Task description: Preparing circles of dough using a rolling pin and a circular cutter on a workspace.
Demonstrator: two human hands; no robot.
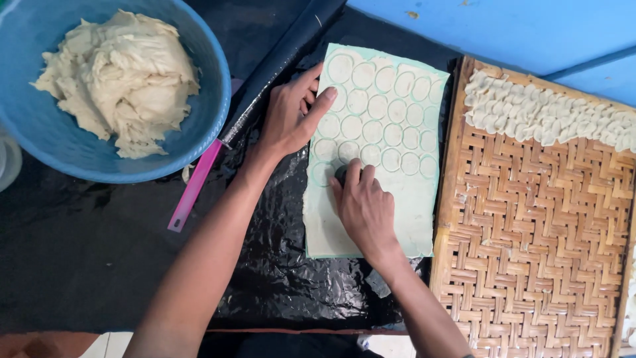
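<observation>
On dough sheet [391, 212]: my left hand [291, 116] rests spread on its edge; right hand [363, 209] clenches a dark cutter [341, 174], pressing down.

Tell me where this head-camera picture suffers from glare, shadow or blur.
Head view: glare glints off the crinkled black plastic sheet; the dough sheet and woven tray are evenly lit and sharp; soft shadow sits under the right hand, hiding most of the round cutter; the left hand is crisp, no motion blur.
</observation>
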